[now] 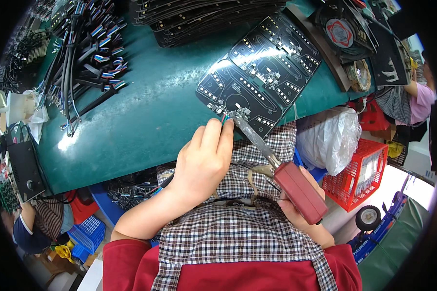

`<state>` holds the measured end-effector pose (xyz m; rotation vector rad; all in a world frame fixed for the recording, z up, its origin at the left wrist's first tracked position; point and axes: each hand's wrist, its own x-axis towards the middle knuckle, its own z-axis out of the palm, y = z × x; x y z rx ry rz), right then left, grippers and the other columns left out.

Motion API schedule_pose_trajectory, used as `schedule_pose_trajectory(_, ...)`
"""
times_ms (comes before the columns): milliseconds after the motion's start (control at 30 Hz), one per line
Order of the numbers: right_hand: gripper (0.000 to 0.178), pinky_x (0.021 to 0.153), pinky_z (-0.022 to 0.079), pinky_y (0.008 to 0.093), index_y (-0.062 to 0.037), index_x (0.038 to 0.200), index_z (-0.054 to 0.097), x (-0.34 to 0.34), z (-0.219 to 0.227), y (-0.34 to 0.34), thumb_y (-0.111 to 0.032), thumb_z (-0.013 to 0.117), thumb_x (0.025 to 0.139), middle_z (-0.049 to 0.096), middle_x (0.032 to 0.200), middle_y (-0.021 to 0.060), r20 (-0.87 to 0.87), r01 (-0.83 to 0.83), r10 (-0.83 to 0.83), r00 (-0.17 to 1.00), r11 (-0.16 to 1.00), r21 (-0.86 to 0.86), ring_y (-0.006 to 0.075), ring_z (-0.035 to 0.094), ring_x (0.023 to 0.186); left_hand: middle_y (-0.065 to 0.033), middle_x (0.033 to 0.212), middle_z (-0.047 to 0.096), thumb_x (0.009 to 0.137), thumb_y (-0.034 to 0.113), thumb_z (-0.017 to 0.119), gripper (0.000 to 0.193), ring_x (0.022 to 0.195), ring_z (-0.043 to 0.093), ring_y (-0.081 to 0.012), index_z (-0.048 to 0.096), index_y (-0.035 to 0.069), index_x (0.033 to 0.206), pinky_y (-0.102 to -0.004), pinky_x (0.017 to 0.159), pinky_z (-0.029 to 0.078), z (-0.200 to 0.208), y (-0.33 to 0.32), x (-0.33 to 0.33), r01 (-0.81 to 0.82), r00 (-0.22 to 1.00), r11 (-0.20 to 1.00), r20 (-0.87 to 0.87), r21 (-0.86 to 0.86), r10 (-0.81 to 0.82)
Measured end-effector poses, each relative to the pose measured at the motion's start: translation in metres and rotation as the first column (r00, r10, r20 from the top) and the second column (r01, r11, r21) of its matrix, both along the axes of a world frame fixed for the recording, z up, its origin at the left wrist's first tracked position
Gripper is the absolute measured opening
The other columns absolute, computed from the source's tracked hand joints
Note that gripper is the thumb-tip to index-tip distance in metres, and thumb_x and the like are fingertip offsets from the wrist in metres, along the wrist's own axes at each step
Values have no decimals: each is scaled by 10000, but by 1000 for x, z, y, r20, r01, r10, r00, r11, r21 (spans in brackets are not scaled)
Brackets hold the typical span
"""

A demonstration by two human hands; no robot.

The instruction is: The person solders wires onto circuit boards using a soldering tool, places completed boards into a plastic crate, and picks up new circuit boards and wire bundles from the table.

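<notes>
A black circuit board panel (242, 76) with rows of small pale components lies tilted on the green table. At its near edge, my left hand (199, 165) pinches a cable of thin coloured wires (225, 118), their ends against the board. My right hand (292, 212) is wrapped round the boxy red handle of a soldering iron (301, 193). The iron's metal shaft slants up and left, its tip at the board beside the wire ends and my left fingertips. The exact contact at the tip is too small to make out.
Stacked black boards (179, 24) stand at the back. Bundled cables with coloured ends (94, 58) lie left on the green table (145, 102). At right are a fan (340, 33) and a solder-like coil (358, 76). A red crate (344, 186) stands below; other people sit at both sides.
</notes>
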<state>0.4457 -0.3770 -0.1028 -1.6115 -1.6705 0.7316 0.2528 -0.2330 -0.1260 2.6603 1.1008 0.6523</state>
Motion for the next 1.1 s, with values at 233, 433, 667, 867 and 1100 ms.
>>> schedule_pose_trajectory(233, 493, 650, 502, 282, 18, 1128, 515, 17, -6, -24, -244, 706, 757, 619, 931, 132, 28, 24, -19, 999, 984, -174, 257, 627, 669, -92, 832, 455, 671, -1, 574, 378, 695, 528, -195, 581, -54, 1045, -271, 558, 476, 4, -1, -3, -35, 999, 998, 3, -49, 35)
schedule_pose_trajectory(433, 626, 595, 458, 283, 32, 1211, 410, 3, -1, -7, -407, 637, 826, 564, 996, 123, -592, 169, -334, 733, 933, -318, 143, 533, 653, -63, 847, 480, 694, 89, 550, 412, 720, 536, -193, 571, 2, 1096, -273, 585, 476, 5, -8, 0, -87, 989, 993, -124, -81, 77)
schedule_pose_trajectory(667, 554, 434, 381, 217, 52, 1230, 362, 14, -22, -2, -301, 591, 869, 509, 1093, 180, -549, 298, -255, 796, 955, -12, 132, 502, 519, -118, 926, 608, 753, 52, 623, 239, 859, 569, -278, 618, 65, 992, -377, 740, 464, 32, 57, -61, -325, 939, 945, 132, 36, 318)
schedule_pose_trajectory(867, 496, 472, 417, 256, 46, 1188, 395, 7, -14, 8, -280, 590, 869, 505, 1088, 187, -580, 298, -286, 763, 951, -77, 161, 531, 582, -117, 939, 588, 786, 141, 645, 239, 909, 550, -300, 608, 18, 988, -374, 801, 430, 47, 165, -132, -676, 730, 719, 280, 160, 624)
schedule_pose_trajectory(1100, 508, 510, 418, 254, 63, 1173, 403, 12, -10, 5, -297, 585, 864, 518, 1072, 178, -567, 352, -345, 748, 931, -101, 149, 529, 587, -109, 791, 638, 772, 79, 657, 157, 701, 613, -205, 646, 0, 908, -298, 679, 472, 39, 173, -142, -707, 700, 694, 275, 135, 659)
